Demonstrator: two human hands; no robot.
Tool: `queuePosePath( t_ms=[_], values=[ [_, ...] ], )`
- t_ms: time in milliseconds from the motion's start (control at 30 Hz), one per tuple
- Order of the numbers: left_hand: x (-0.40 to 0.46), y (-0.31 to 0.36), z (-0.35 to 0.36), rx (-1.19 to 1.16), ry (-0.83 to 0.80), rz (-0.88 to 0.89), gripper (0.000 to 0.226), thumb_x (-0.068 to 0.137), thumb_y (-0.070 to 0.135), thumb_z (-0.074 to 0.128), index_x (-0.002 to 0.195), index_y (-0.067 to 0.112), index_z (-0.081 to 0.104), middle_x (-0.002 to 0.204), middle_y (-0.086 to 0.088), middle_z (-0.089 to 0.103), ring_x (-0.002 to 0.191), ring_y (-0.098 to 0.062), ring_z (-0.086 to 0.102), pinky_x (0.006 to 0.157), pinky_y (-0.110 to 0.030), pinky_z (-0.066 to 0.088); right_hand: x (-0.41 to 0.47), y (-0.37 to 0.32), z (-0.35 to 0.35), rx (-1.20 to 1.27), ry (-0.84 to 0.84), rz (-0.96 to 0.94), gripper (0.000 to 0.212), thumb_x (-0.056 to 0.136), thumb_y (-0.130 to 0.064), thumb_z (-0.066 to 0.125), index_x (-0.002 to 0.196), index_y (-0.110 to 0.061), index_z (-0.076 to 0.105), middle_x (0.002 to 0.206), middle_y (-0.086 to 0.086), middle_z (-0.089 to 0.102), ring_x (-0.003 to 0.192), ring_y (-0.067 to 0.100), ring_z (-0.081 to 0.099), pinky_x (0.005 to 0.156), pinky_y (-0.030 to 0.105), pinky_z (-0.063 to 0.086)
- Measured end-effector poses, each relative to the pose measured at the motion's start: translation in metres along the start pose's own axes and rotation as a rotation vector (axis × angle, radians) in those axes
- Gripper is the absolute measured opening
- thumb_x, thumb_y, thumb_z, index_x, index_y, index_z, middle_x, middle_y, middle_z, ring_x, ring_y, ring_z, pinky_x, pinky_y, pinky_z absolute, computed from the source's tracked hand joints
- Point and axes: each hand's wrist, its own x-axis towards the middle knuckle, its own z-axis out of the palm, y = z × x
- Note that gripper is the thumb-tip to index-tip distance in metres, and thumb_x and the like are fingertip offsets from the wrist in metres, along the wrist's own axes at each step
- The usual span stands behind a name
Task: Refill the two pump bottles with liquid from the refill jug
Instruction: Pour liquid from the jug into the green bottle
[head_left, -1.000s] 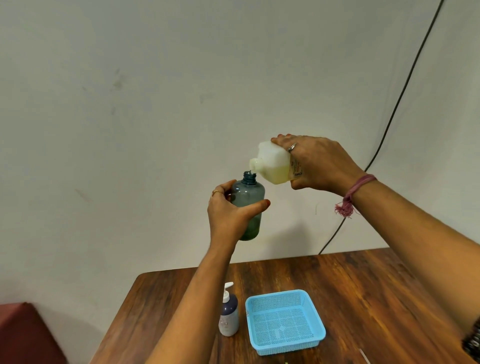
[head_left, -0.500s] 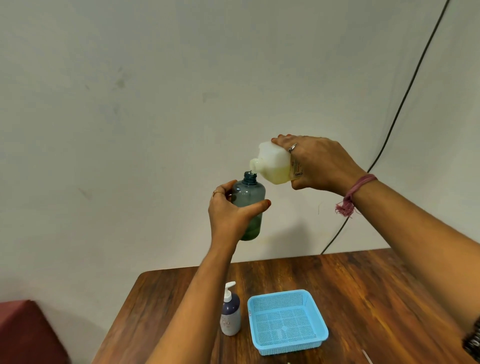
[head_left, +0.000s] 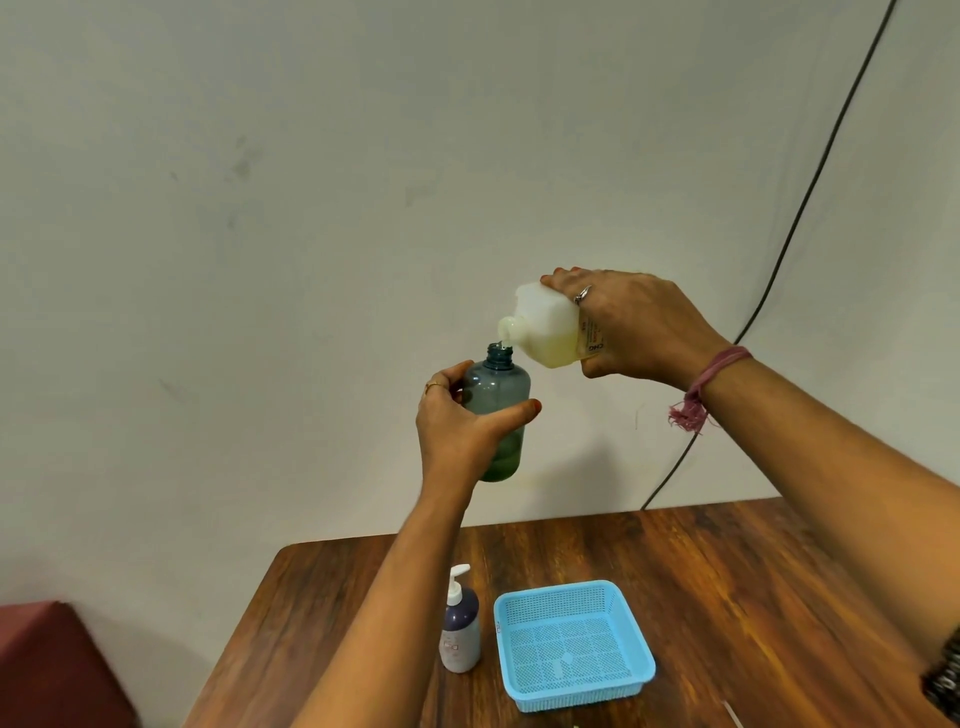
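Bottles: two (head_left: 496, 410) (head_left: 460, 631); jug (head_left: 545, 327) one; basket (head_left: 571, 644) one.

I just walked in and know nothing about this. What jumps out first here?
Two hands raised in front of a pale wall: the right hand tips a white refill jug so its spout meets the open neck of a blue-grey bottle gripped by the left hand. Below, on the wooden table, stand a capped pump bottle and a light blue basket.

Pump bottle (head_left: 460, 631) left of basket (head_left: 572, 644)
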Motion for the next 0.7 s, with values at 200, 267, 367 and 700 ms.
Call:
queuePosePath(
  t_ms=[200,267,367,700],
  values=[
    [-0.001,0.0008,0.0005,-0.012,-0.002,0.0,0.083,0.054,0.027,0.091,0.126,0.018,0.05,0.119,0.004,0.055,0.106,-0.012,0.053,0.074,-0.012,0.045,-0.0002,0.0016,-0.0006,0.007,0.006,0.003,0.095,0.066,-0.025,0.08,0.146,-0.023,0.03,0.148,-0.002,0.041,0.133,0.017,0.043,0.101,0.033,0.041],
    [-0.0015,0.0015,0.0008,-0.02,-0.003,-0.004,0.083,0.055,0.026,0.091,0.126,0.018,0.05,0.118,0.004,0.054,0.106,-0.012,0.052,0.073,-0.011,0.044,-0.0007,0.0018,-0.0007,0.01,0.006,0.001,0.094,0.067,-0.025,0.079,0.147,-0.023,0.029,0.148,-0.002,0.04,0.133,0.017,0.042,0.101,0.033,0.04],
    [-0.002,0.0024,0.0012,-0.015,-0.004,-0.001,0.083,0.055,0.027,0.091,0.127,0.018,0.049,0.117,0.005,0.053,0.106,-0.012,0.052,0.072,-0.01,0.043,-0.0013,0.0022,-0.0014,0.008,0.011,-0.003,0.094,0.067,-0.024,0.079,0.146,-0.022,0.029,0.148,-0.002,0.04,0.133,0.017,0.042,0.101,0.033,0.04],
    [-0.0041,0.0038,0.002,-0.01,0.0,0.002,0.082,0.055,0.028,0.091,0.125,0.019,0.049,0.116,0.006,0.053,0.106,-0.012,0.053,0.074,-0.013,0.044,-0.0034,0.002,-0.0047,0.008,0.023,-0.003,0.093,0.065,-0.023,0.08,0.145,-0.022,0.032,0.146,-0.001,0.043,0.13,0.019,0.046,0.099,0.034,0.042]
  ],
)
